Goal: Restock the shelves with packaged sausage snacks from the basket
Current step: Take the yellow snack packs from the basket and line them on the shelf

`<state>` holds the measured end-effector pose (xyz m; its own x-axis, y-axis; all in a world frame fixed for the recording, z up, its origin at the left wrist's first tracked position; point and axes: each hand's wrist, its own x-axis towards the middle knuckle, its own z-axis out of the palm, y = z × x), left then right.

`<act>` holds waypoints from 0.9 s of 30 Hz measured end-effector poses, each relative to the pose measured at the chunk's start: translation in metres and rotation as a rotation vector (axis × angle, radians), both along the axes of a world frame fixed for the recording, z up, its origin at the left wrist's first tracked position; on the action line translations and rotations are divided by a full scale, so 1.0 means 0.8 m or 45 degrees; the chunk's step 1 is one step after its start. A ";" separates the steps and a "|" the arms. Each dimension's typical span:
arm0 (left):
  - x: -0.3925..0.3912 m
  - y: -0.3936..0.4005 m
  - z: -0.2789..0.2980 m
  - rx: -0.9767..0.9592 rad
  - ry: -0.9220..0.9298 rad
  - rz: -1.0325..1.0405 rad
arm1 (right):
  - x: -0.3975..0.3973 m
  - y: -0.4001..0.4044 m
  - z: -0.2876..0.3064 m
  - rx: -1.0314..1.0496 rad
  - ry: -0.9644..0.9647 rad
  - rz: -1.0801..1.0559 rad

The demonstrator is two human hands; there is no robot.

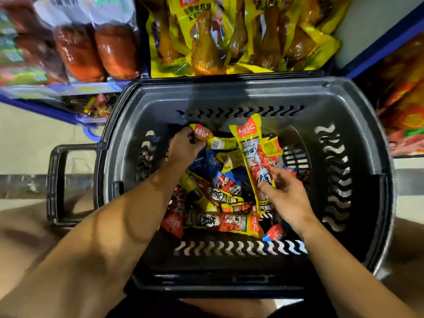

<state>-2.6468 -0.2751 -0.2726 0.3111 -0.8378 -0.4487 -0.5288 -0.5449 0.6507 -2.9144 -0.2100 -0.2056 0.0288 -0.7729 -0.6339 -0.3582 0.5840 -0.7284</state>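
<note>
A blue-edged shelf [68, 88] runs across the top, stacked with clear packs of red sausages [96, 49] and yellow packs of chicken drumsticks [206, 37]. At right another blue shelf edge [378, 42] slants past orange-red packets [403, 99]. The floor [27, 138] at left is pale beige with a grey strip, in dim indoor light.

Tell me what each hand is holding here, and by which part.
The right hand holds a long yellow sausage pack by its lower end. The left hand grips a smaller yellow pack at its red-labelled end, inside the basket.
</note>
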 end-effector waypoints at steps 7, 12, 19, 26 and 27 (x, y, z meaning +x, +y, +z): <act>-0.009 0.007 0.019 -0.190 -0.166 -0.076 | 0.001 0.000 0.002 0.003 -0.057 -0.064; -0.013 0.021 0.073 -0.360 -0.099 -0.056 | 0.005 0.006 0.022 -0.046 -0.156 -0.120; -0.009 0.061 0.200 -0.612 0.166 0.157 | 0.030 0.009 0.096 -0.196 -0.354 -0.095; 0.036 0.114 0.309 -0.899 0.384 0.233 | 0.089 0.002 0.196 -0.503 -0.347 0.135; 0.045 0.119 0.322 -0.915 0.385 0.262 | 0.099 0.001 0.210 -0.537 -0.357 0.168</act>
<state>-2.6106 -0.1798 -0.0153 0.4417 -0.8927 0.0890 -0.2085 -0.0056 0.9780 -2.8352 -0.2094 -0.0377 0.2672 -0.9376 -0.2225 -0.1665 0.1825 -0.9690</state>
